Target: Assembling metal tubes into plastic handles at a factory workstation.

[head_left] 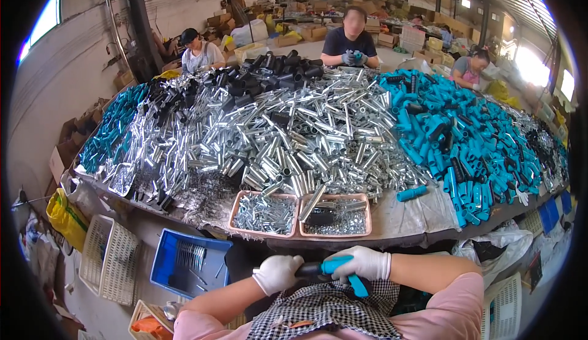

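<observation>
Both of my hands wear white gloves and meet in front of my checked apron, just below the table edge. My left hand [277, 273] is closed round one end of a black tube [309, 271]; a short thin tip pokes out on its far left side. With fingers wrapped over it, my right hand [361, 263] grips a teal plastic handle [357, 283], whose lower part angles down toward my lap. The black tube and the teal handle touch end to end; how they join is hidden by my fingers.
Metal tubes [318, 132] heap the table, with black sleeves [282, 73] behind and teal handles [478, 150] at right. Two pink trays [264, 233] of small metal parts stand at the front edge. A blue crate [160, 266] sits lower left. Three co-workers [353, 37] sit across the table.
</observation>
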